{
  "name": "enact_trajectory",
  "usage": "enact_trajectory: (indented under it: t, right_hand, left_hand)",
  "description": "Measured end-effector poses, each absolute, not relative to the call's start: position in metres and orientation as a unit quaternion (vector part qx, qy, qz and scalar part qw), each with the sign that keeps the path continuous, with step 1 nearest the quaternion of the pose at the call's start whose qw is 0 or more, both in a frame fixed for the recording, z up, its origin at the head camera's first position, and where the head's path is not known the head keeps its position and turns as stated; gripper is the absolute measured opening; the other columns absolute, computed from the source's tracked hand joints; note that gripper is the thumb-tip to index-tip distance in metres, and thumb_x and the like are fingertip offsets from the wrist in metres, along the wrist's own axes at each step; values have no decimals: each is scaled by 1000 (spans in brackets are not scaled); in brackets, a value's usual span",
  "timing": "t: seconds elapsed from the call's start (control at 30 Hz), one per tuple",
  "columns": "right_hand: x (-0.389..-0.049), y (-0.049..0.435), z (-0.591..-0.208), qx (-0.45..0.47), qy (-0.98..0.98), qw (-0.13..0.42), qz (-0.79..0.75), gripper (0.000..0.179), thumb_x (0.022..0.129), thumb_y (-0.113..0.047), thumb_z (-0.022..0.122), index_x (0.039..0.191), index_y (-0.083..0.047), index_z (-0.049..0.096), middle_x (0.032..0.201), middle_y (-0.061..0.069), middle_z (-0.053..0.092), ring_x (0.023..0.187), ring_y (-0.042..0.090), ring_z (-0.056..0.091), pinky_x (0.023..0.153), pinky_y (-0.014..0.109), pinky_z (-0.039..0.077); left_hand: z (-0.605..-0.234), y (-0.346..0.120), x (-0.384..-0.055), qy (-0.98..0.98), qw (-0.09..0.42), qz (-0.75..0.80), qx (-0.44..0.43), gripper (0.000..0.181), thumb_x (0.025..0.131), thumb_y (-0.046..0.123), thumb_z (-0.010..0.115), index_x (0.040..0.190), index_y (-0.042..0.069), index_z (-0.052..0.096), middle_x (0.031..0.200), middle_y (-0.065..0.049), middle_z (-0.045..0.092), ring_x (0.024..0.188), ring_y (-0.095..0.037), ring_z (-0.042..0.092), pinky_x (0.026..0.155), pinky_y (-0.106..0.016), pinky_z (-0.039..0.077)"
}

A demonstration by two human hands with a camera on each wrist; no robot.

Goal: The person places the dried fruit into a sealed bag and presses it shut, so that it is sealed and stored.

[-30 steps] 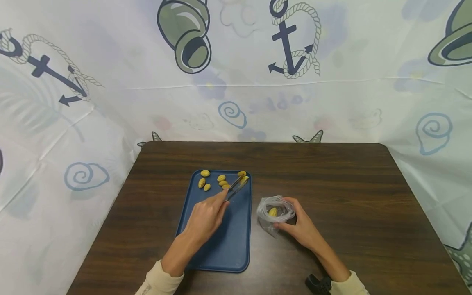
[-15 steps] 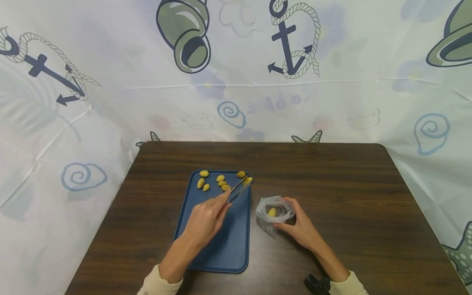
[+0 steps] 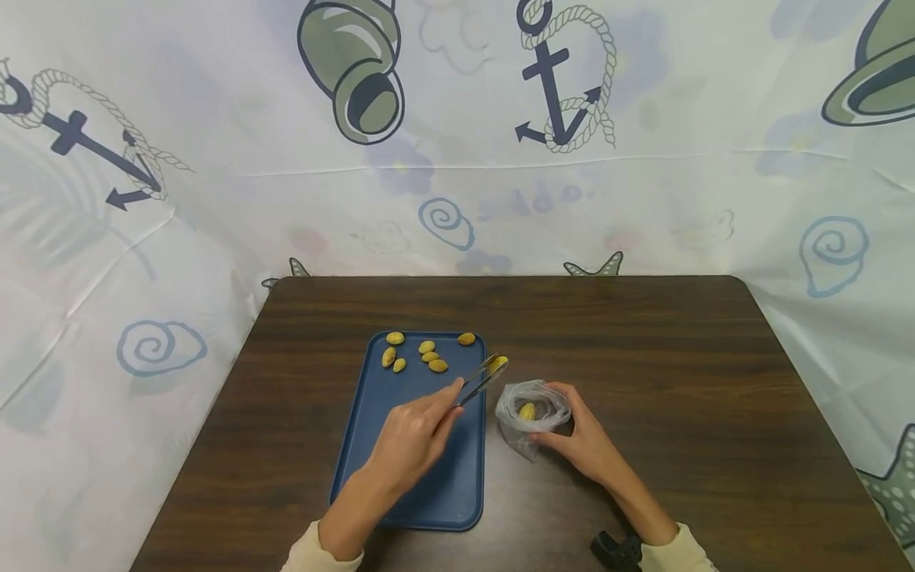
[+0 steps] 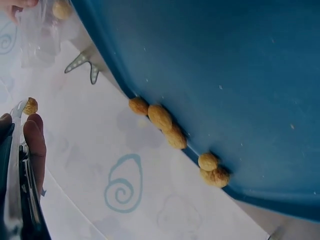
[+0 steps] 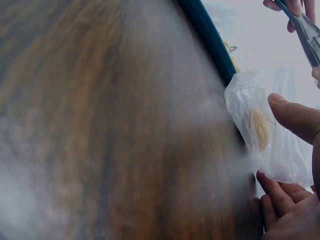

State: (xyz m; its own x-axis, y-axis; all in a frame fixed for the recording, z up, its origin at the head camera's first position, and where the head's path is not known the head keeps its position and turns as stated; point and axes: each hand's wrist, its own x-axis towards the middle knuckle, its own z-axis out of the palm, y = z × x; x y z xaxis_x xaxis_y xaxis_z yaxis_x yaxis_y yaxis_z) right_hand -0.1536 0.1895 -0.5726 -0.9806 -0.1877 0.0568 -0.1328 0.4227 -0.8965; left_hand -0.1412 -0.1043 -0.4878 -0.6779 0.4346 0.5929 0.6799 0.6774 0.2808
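My left hand (image 3: pixel 415 441) grips metal tongs (image 3: pixel 477 388) over the tray's right side. Pinched at the tips of the tongs is a small yellow-brown oval piece, wrinkled like a nut (image 3: pixel 497 365), just past the tray's right edge. A blue rectangular tray (image 3: pixel 446 477) lies beneath this hand, with several similar pieces (image 3: pixel 438 366) at its far end. To the right of the tray, my right hand (image 3: pixel 589 445) holds a clear plastic bag (image 3: pixel 511 425) by its side, thumb and fingers around it. The bag's mouth gapes upward, and another piece (image 5: pixel 261 130) shows inside.
The dark wooden table (image 3: pixel 679 381) carries the tray and bag. A black band-like object (image 3: pixel 616 550) sits at my right wrist. Behind the table hangs a white printed cloth (image 3: pixel 457 119).
My left hand has moved right with the tongs, carrying the pinched piece from the tray's far right corner out past its edge toward the bag. My right hand has stayed in place.
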Motion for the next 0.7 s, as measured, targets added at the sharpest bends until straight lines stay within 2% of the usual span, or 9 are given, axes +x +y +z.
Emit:
enact_trajectory:
  t: [0.37,0.7]
  right_hand:
    - [-155,190,-573,-83,842,35,-531,81,79,-35,91,144,-26,44,148,7,52,136,31,50,114,64,34]
    - [-154,190,-572,-90,841,33,-533,81,80,-36,90,145,-26,43,145,6,54,134,31,52,112,64,36]
  left_hand:
    - [-489,-96,-140,-883,225,-252,-327,41,92,10,77,132,3,69,111,-10,80,94,-19,79,75,-32,63]
    - [-490,-90,-138,-873,225,-256,-349,41,91,10,78,131,2,70,113,-11,79,95,-20,79,76,-32,63]
